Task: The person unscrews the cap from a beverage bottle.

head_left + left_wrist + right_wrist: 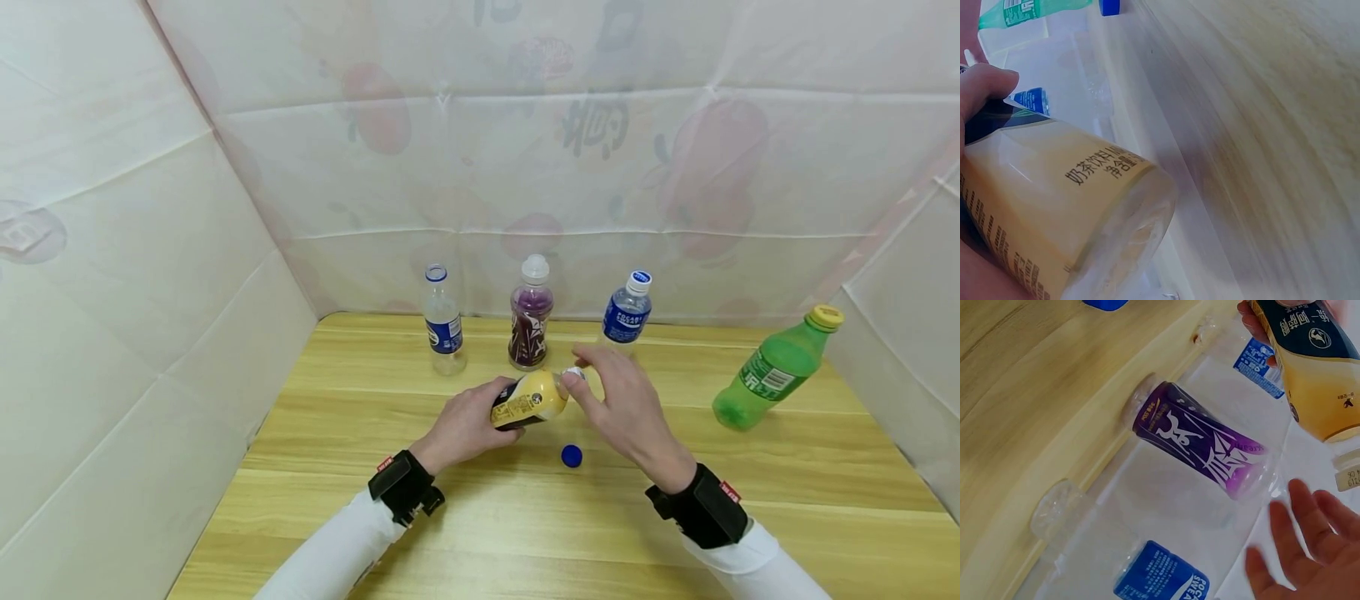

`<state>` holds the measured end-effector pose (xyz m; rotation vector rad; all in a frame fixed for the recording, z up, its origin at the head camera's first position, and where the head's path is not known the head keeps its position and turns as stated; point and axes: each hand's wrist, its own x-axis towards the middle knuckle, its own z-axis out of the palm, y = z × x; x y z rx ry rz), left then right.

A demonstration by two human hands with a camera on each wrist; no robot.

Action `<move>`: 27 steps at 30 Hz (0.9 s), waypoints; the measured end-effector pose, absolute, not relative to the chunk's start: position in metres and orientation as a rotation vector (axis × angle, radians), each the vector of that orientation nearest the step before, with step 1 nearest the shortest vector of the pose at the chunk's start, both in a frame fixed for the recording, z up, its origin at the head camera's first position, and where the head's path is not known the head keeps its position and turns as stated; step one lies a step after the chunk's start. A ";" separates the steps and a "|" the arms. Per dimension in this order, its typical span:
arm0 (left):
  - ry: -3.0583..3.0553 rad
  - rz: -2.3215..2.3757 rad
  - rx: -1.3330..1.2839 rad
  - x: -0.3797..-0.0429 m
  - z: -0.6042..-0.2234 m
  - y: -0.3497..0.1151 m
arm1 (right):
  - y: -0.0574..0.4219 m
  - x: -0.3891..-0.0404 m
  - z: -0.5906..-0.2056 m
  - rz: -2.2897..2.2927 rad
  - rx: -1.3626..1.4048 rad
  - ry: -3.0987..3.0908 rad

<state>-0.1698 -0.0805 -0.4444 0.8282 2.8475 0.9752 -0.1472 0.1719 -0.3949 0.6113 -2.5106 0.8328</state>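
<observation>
A milk tea bottle [534,398] with a yellow and black label lies tilted in my left hand [467,423], which grips it round the body. Its white cap [1349,479] points to the right. My right hand [622,408] is at the cap end, the thumb by the cap in the head view. In the right wrist view the fingers [1300,531] of that hand are spread and stand apart from the cap. Below the bottle a blue cap [572,456] lies on the table. The left wrist view shows the bottle's clear base [1125,247].
Along the back of the wooden table [360,417] stand a clear uncapped bottle [445,329], a purple drink bottle [530,321] and a blue-labelled bottle [627,315]. A green bottle [776,371] with a yellow cap is at the right. White sheeting [480,183] encloses the back and sides.
</observation>
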 end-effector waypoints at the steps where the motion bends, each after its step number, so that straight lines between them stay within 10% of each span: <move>1: 2.856 0.962 0.838 -0.170 -0.444 -0.080 | 0.172 -0.147 -0.395 0.828 0.606 -2.505; 27: 2.852 0.966 0.843 -0.169 -0.444 -0.080 | 0.175 -0.148 -0.398 0.926 0.785 -2.382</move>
